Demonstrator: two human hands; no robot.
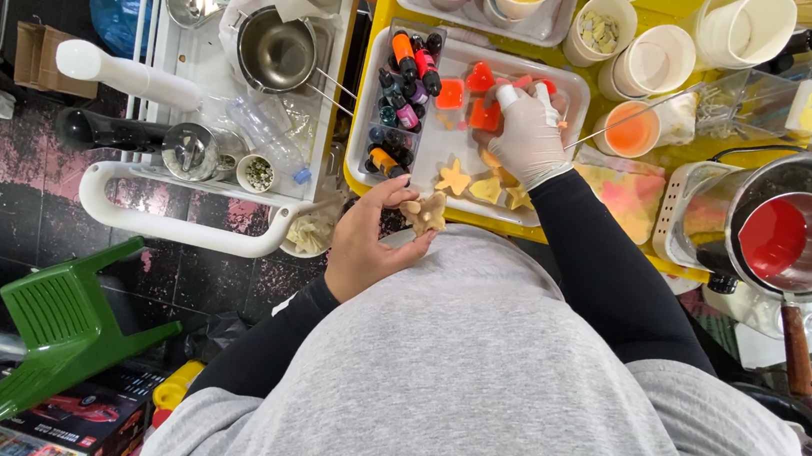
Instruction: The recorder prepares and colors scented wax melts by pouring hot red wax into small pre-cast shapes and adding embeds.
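The bare left hand [369,244] is curling its fingers and thumb around a small beige star-shaped wax piece [425,212], pinching it at the edges just off the near rim of the white rectangular plastic tray [571,95]. The right hand [528,138], in a white glove, is closing its fingers over something small inside that tray (what it is gripping is hidden beneath the glove), and it is resting among flat yellow and cream star-shaped pieces [454,177] at about six o'clock from the glove.

At eleven o'clock from the gloved hand, red and orange moulded pieces [482,77] are lying on the tray floor. At nine o'clock, a cluster of small dye bottles with coloured caps [401,102] is standing in a clear compartment. The tray is sitting on a bright yellow tabletop [371,104].

At three o'clock from the glove, a steel pot holding a smaller pan of red liquid [788,233] is standing, its wooden handle pointing toward six o'clock. Round white cups [660,59], one filled with orange liquid, are crowding the far edge at one o'clock.

At nine o'clock a white wire trolley [185,225] is carrying steel bowls and a clear bottle. Below it, a green plastic stool [64,323] is lying tipped on a dark tiled floor [210,278] with pink staining.
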